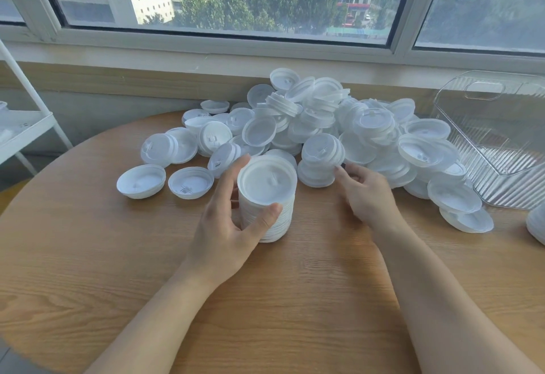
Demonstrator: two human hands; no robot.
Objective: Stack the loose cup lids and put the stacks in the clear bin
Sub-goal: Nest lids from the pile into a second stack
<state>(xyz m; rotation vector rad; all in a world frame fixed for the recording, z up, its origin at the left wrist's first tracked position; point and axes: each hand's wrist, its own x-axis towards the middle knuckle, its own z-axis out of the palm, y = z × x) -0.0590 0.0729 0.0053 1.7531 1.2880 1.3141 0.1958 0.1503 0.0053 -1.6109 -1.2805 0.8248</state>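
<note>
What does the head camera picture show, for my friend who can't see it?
A person's left hand holds a tall stack of white lids standing on a round wooden table, while the right hand reaches its fingers toward a big pile of loose lids. A clear bin sits at the right, under a window.

Upright white lid stack (267, 199) beside loose lids (339, 126)
</note>
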